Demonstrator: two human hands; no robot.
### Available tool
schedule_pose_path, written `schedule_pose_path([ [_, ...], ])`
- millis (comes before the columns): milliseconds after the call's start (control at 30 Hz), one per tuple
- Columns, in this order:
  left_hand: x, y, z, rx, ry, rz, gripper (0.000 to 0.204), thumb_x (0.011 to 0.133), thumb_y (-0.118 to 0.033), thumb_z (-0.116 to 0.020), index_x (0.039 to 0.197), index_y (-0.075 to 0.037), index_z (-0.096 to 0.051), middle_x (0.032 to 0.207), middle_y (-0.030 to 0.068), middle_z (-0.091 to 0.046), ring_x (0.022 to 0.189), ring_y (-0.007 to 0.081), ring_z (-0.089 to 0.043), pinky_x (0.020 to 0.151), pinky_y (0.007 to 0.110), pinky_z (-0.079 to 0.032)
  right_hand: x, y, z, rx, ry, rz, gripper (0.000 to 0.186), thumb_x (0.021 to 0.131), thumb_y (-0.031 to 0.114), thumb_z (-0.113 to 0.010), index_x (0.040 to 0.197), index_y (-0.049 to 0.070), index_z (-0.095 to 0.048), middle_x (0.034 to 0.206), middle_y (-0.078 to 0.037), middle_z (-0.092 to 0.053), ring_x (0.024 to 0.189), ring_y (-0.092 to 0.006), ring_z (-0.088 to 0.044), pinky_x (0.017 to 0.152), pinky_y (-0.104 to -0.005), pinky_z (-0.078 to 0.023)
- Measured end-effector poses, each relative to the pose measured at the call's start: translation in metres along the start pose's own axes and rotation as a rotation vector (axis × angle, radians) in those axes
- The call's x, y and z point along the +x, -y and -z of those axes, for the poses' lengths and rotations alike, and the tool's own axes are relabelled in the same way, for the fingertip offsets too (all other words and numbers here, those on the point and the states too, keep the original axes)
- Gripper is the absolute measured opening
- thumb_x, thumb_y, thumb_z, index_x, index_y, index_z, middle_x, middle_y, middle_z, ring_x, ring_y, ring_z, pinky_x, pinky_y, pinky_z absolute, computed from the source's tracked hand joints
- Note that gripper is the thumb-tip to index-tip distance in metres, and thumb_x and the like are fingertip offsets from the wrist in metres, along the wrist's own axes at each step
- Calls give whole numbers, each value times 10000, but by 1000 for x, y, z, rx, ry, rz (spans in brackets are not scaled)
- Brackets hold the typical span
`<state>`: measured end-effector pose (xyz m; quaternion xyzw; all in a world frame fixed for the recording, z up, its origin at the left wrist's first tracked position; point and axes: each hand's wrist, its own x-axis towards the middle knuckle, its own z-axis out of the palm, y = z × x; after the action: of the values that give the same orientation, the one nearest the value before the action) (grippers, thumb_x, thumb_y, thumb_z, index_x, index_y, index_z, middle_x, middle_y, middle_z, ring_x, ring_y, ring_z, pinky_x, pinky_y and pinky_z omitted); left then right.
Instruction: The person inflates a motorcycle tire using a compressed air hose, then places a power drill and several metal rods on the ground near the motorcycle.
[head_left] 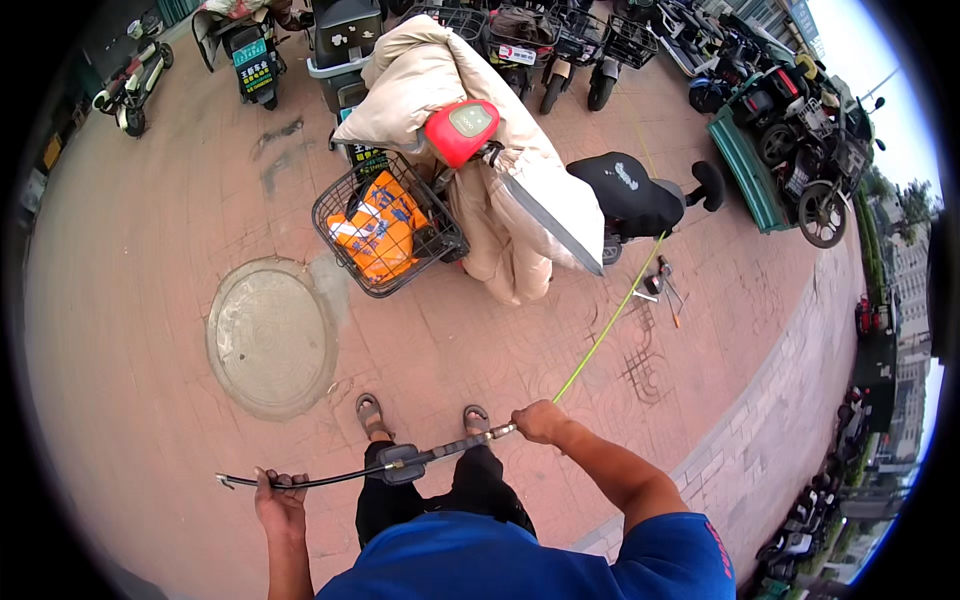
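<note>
A tyre inflator with a dark boxy gauge (402, 464) stretches across in front of my legs. My left hand (280, 503) is closed round its thin black hose, close to the free end with the metal tip. At the other end, my right hand (541, 421) grips the inflator by its metal fitting. A yellow-green air hose (612, 322) runs from beside that fist, away over the paving to the scooter's black seat (630, 193). The fingers of my right hand partly hide where hose and fitting meet.
Ahead stands a scooter with a beige padded cover (520, 200) and a wire basket (345, 262) holding an orange bag (380, 228). Hand tools (660, 285) lie by the hose. A round manhole cover (270, 338) is at left. Parked scooters and a loaded green cart (748, 180) stand beyond.
</note>
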<state>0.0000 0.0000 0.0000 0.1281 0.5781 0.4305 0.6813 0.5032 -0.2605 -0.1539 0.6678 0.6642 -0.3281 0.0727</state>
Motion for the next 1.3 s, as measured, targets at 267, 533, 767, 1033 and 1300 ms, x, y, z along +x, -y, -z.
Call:
schedule_pose_path([
  [267, 163, -48, -57, 14, -138, 34, 305, 1093, -384, -532, 992, -95, -528, 655, -22, -398, 628, 160, -420, 661, 364, -442, 100, 103, 53, 145, -163, -221, 294, 945, 319, -636, 1162, 122, -628, 871, -142, -757, 817, -350, -739, 742, -475, -583],
  [533, 290, -50, -125, 344, -111, -100, 336, 1096, -363, -521, 1077, -31, -573, 693, -7, -445, 555, 116, -411, 515, 314, -429, 269, 91, 56, 651, 181, -212, 1027, 684, 569, -898, 1446, 4, -504, 1183, -195, -736, 1104, -332, -708, 966, -406, -546],
  [767, 415, -13, -143, 457, -60, -82, 461, 1084, -466, -517, 1173, -19, -589, 696, 1, -466, 545, 98, -406, 481, 285, -390, 420, 73, 12, 596, 517, -29, 766, 716, 547, -887, 1201, -18, -709, 1006, -193, -766, 1003, -302, -725, 971, -378, -537],
  [1033, 621, 136, -156, 416, 165, -3, 539, 1106, -477, -450, 1436, -55, -506, 744, 41, -560, 533, 90, -415, 474, 273, -410, 510, 44, -100, 1025, 786, -411, 477, 876, 385, -825, 1060, -47, -739, 884, -80, -747, 746, -160, -712, 651, -308, -597],
  [1300, 844, 284, -240, 633, 276, -531, 404, 1004, -124, -548, 1380, 23, -570, 859, 110, -691, 787, 198, -631, 741, 340, -497, 598, -23, -97, 1092, 454, -415, 461, 878, 127, -758, 1320, 39, -660, 1023, -87, -754, 905, -153, -677, 863, -314, -533],
])
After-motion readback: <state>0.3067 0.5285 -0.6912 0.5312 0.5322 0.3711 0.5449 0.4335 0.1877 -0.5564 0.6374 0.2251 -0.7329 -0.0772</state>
